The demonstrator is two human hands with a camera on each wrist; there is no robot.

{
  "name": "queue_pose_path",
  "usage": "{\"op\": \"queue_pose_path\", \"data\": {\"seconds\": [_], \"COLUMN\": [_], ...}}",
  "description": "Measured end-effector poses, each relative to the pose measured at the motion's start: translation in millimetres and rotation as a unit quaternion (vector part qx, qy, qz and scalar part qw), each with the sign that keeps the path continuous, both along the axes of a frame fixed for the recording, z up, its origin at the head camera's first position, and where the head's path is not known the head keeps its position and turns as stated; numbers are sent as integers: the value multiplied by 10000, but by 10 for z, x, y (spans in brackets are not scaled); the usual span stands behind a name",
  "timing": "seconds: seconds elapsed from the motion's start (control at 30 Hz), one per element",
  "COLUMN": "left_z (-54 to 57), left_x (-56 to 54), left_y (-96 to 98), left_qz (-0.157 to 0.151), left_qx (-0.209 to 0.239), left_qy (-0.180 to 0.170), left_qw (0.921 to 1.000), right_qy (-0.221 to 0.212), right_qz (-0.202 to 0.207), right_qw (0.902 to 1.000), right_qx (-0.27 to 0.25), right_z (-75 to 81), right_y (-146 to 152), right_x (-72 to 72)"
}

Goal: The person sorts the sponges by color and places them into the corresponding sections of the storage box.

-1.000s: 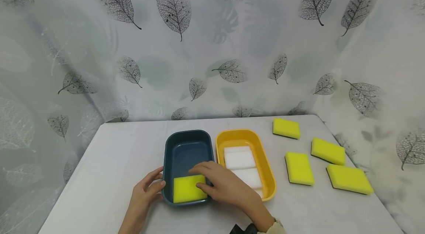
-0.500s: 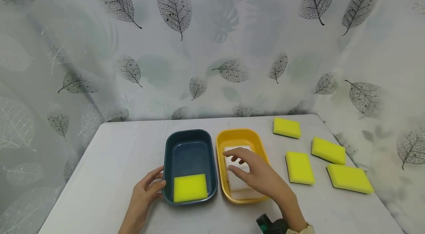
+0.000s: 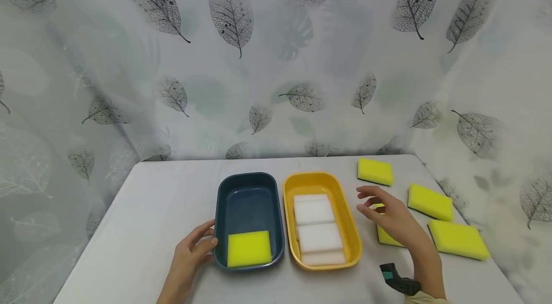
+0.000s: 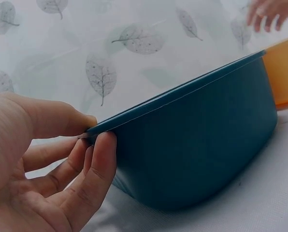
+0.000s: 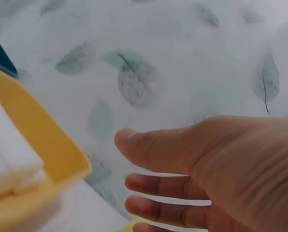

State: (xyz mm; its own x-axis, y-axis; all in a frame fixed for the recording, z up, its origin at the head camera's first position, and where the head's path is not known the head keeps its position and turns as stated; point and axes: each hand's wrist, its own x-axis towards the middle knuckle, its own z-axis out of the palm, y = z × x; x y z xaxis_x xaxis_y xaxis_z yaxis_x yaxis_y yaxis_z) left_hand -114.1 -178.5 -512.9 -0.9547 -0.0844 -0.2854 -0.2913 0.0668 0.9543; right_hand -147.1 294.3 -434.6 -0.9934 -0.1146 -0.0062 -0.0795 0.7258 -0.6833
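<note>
My left hand [image 3: 189, 253] pinches the left rim of a dark blue plastic tub [image 3: 247, 205]. In the left wrist view the thumb lies over the rim of the tub [image 4: 197, 130] and the fingers sit against its outer wall. Inside the tub, at the near end, lies a yellow sponge [image 3: 249, 249]. My right hand [image 3: 394, 220] holds nothing and hovers with loosely bent fingers, partly covering another yellow sponge [image 3: 385, 238] on the table. In the right wrist view a gap shows between the thumb and fingers of the hand [image 5: 231, 174].
Beside the blue tub stands a yellow tub [image 3: 309, 184] with several white sponges [image 3: 320, 237] in it. Three more yellow sponges with dark undersides lie at the right: one far back [image 3: 375, 171], one near the edge [image 3: 430, 201], one nearer [image 3: 458, 240]. Leaf-patterned cloth surrounds the table.
My right hand has let go of the sponge in the blue tub and moved right, over the yellow tub, to the sponges on the table. My left hand has stayed at the rim.
</note>
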Motion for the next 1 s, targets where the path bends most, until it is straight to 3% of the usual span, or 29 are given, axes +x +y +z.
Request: {"op": "queue_pose_path", "data": {"seconds": [0.23,0.57,1.0], "left_z": [-38,-110,-123], "left_x": [-33,-3,-3], "left_y": [17,21,29], "left_qz": [13,120,217], "left_qx": [122,336,598], "left_qy": [32,27,-3], "left_qw": [9999,9994,9980], "right_qy": [-505,-1355,-1274], "right_qz": [-479,-1069,-1090], "right_qw": [9974,9813,9807], "right_qx": [176,847,1009], "right_z": [-207,-258,-280], "right_y": [385,609,620], "right_x": [20,-10,-9]}}
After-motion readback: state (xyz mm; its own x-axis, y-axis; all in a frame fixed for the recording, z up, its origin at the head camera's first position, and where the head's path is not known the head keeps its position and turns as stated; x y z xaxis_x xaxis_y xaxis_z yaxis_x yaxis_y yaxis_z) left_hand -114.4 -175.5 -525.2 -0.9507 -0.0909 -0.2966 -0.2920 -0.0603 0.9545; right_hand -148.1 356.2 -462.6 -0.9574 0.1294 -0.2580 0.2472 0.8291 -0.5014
